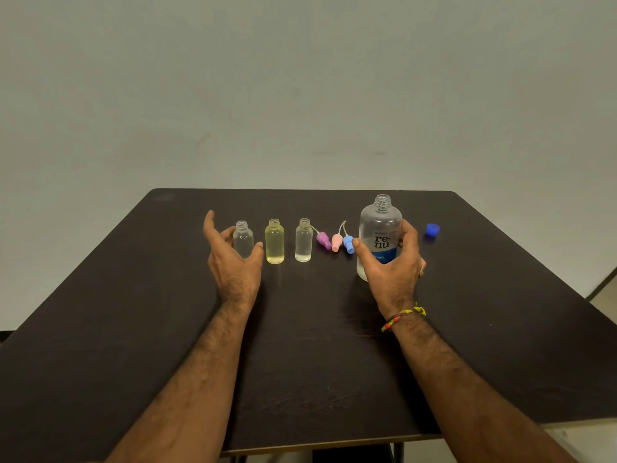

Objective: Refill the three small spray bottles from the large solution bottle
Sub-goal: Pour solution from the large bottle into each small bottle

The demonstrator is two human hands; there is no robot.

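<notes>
Three small uncapped bottles stand in a row on the dark table [317, 345]: a clear one [244, 242], a yellow-tinted one [274, 242] and a clear one [303, 242] with a little liquid at the bottom. My left hand [233, 272] cups the left clear bottle loosely, thumb at its lower right and fingers spread to its left. The large solution bottle [380, 225] stands upright and uncapped. My right hand [395, 275] grips it, thumb on the label and fingers round its right side.
Three spray tops with dip tubes lie between the small bottles and the large one: purple [323, 240], pink [336, 242] and blue [348, 244]. A blue cap [432, 229] lies to the right of the large bottle. A plain wall rises behind the table.
</notes>
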